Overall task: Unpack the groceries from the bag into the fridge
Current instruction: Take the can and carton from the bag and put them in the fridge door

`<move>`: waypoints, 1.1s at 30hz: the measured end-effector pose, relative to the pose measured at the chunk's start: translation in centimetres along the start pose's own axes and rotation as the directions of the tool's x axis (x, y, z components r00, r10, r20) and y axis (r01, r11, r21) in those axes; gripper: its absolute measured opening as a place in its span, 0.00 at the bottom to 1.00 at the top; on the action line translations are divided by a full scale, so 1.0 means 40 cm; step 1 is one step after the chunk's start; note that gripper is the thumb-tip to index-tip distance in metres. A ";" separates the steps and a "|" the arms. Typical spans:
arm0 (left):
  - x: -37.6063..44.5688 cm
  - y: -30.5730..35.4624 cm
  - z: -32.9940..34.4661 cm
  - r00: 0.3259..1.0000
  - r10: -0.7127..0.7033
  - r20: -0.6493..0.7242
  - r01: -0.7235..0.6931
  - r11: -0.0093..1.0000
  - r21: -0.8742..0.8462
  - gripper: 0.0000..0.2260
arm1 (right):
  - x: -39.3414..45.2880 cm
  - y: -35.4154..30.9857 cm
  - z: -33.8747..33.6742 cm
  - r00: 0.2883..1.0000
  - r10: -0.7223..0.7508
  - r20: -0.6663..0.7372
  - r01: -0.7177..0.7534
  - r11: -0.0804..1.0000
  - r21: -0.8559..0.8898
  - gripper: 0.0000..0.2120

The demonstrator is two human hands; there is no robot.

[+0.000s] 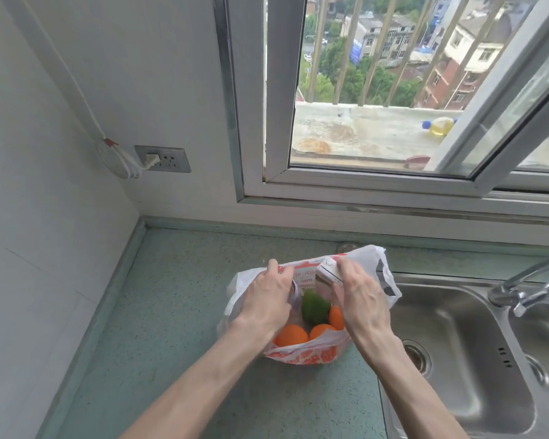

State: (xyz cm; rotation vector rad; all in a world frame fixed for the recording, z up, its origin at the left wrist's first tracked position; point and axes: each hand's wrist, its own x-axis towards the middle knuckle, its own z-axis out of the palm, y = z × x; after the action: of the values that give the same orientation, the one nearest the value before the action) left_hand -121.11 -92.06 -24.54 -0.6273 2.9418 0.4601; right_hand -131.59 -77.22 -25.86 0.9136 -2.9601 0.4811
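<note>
From the head camera, a white plastic carrier bag with red print sits open on the speckled grey-green countertop, just left of the stainless steel sink and below the open window. The left hand reaches into the bag's left side, its fingers curled over a pale purple-rimmed container; whether it truly grips the container or only the bag edge cannot be told. The right hand is clamped around a white carton with a round cap, which stands upright at the back of the bag. Inside lie a green rounded fruit and three oranges, touching one another. The step in hand looks like lifting out the carton. It would go best drawn straight up, kept upright, with the left hand holding the bag mouth down so the thin plastic does not cling and spill the loose fruit towards the sink.
</note>
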 end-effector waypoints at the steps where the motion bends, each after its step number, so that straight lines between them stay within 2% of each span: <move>1: -0.011 0.006 -0.006 1.000 0.004 -0.002 -0.004 1.000 -0.030 0.21 | -0.016 0.001 -0.012 1.000 -0.010 -0.019 0.010 1.000 0.025 0.15; 5: -0.056 0.029 -0.019 0.998 0.029 -0.064 -0.037 0.989 -0.144 0.21 | -0.079 0.006 -0.066 0.994 -0.047 -0.095 0.061 0.987 0.149 0.23; 8: -0.094 0.051 -0.026 0.993 0.007 -0.119 -0.038 0.963 -0.266 0.25 | -0.127 0.014 -0.120 0.983 -0.059 -0.172 0.099 0.967 0.235 0.24; 12: -0.148 0.082 -0.041 0.984 -0.039 -0.174 -0.034 0.916 -0.399 0.24 | -0.187 0.039 -0.187 0.970 -0.007 -0.241 0.098 0.925 0.367 0.24; 16: -0.200 0.126 -0.063 0.978 -0.005 -0.207 -0.079 0.915 -0.395 0.21 | -0.249 0.065 -0.247 0.949 0.022 -0.313 0.128 0.884 0.449 0.22; 19: -0.236 0.160 -0.083 0.971 0.024 -0.237 -0.119 0.911 -0.395 0.25 | -0.292 0.082 -0.279 0.937 0.094 -0.336 0.109 0.837 0.536 0.22; 23: -0.285 0.216 -0.111 0.966 0.042 -0.253 -0.151 0.891 -0.428 0.22 | -0.351 0.108 -0.322 0.923 0.183 -0.339 0.128 0.685 0.717 0.22; 27: -0.327 0.282 -0.129 0.958 0.049 -0.281 -0.179 0.871 -0.458 0.24 | -0.408 0.147 -0.357 0.907 0.247 -0.341 0.151 0.567 0.810 0.22; 30: -0.347 0.326 -0.138 0.961 0.047 -0.273 -0.184 0.843 -0.505 0.26 | -0.453 0.181 -0.376 0.895 0.279 -0.347 0.137 0.569 0.811 0.25; 33: -0.351 0.363 -0.138 0.956 0.106 -0.274 -0.239 0.823 -0.515 0.25 | -0.500 0.213 -0.398 0.864 0.347 -0.365 0.114 0.572 0.813 0.27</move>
State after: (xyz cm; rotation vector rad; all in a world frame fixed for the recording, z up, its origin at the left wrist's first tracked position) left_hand -114.51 -75.80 -13.13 -0.4795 3.0962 1.3695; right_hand -121.02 -54.90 -15.07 0.4322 -2.2264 1.8845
